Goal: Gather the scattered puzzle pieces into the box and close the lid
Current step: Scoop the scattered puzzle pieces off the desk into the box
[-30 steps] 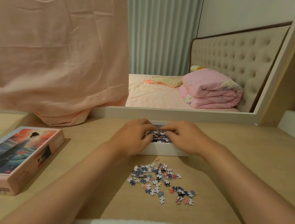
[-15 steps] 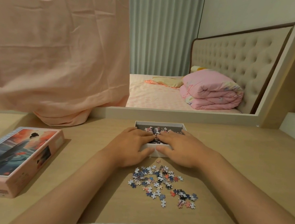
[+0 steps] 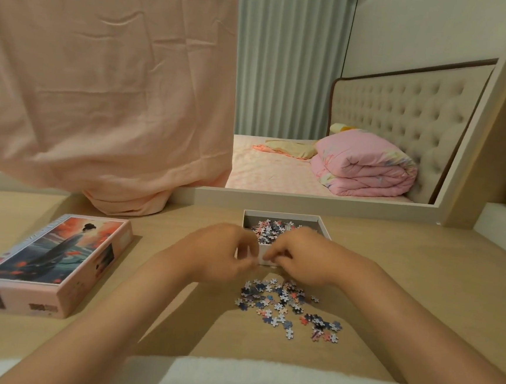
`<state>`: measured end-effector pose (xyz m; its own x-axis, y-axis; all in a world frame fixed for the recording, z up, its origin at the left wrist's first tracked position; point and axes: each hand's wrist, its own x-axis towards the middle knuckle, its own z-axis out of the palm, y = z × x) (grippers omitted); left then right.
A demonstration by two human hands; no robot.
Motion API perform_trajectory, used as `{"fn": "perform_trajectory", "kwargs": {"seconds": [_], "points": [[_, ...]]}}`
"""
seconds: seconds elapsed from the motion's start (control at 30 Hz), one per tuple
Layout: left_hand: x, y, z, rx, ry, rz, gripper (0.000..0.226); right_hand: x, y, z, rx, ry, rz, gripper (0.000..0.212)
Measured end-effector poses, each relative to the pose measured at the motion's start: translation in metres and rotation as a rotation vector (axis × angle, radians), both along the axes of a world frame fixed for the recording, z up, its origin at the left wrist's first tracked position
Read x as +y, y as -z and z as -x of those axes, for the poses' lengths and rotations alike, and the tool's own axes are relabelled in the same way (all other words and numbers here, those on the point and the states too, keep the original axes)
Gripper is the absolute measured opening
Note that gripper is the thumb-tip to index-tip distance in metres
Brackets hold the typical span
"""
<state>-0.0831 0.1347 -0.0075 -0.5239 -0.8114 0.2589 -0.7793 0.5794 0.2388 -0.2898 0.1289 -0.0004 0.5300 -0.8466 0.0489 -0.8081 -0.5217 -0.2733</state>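
- Reaching forward over the desk with both forearms, I have my two hands close together at the near wall of the box.
- My left hand is in front of the near left corner of the box, its back turned up and its fingers curled toward the right. It is blurred, so I cannot tell if it grasps something or nothing.
- My right hand is over the near right part of the box, knuckles up, fingers bent down with the tips at the near wall. I cannot tell if they pinch any piece.
- Between the two hands only a narrow strip of the white wall shows.
- The box is small, white, shallow and open. It stands in the middle of the desk, and a heap of pieces in white, pink and dark blue lies inside.
- The scattered pieces lie flat on the desk between my forearms, just beside my hands on my side. They are denser near the box and thinner toward the right.
- The lid lies well apart on the left, picture side up, with pink sides and a figure in a long robe.
- A pink cloth hangs behind the desk.
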Motion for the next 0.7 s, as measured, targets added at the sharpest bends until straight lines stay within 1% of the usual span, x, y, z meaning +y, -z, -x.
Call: {"fn": "perform_trajectory", "kwargs": {"seconds": [0.03,0.07,0.13,0.17,0.2,0.27,0.37,0.43,0.47,0.5,0.6,0.63,0.7], "points": [[0.004,0.002,-0.001,-0.051,-0.013,-0.109,0.022,0.002,0.004,0.000,0.071,0.002,-0.032,0.031],[0.008,0.006,-0.002,-0.089,-0.020,-0.176,0.025,0.003,0.008,0.001,0.127,0.007,-0.053,0.031],[0.013,0.016,-0.002,-0.121,-0.009,-0.191,0.026,0.005,0.016,0.003,0.193,0.030,-0.065,0.032],[0.015,0.021,-0.001,-0.112,0.004,-0.175,0.026,0.007,0.018,0.005,0.203,0.044,-0.057,0.037],[0.016,0.026,0.001,-0.088,0.016,-0.160,0.027,0.008,0.019,0.007,0.195,0.056,-0.054,0.043],[0.016,0.031,0.005,-0.042,0.038,-0.138,0.030,0.014,0.019,0.011,0.135,0.083,-0.089,0.045],[0.018,0.030,0.013,-0.051,0.045,-0.149,0.034,0.026,0.012,0.021,-0.003,0.125,-0.151,0.037],[0.020,0.027,0.015,-0.068,0.030,-0.154,0.040,0.033,0.002,0.031,-0.032,0.143,-0.181,0.032],[0.022,0.026,0.015,-0.074,0.020,-0.157,0.045,0.036,-0.002,0.037,-0.011,0.165,-0.216,0.035],[0.025,0.025,0.015,-0.087,0.007,-0.163,0.053,0.039,-0.006,0.043,0.024,0.205,-0.276,0.045],[0.033,0.026,0.015,-0.190,-0.037,-0.189,0.087,0.043,-0.008,0.055,0.132,0.341,-0.478,0.085],[0.036,0.028,0.017,-0.222,-0.041,-0.193,0.095,0.044,-0.007,0.055,0.157,0.357,-0.523,0.091],[0.038,0.032,0.023,-0.249,-0.028,-0.169,0.101,0.045,-0.003,0.052,0.153,0.368,-0.596,0.090]]}}
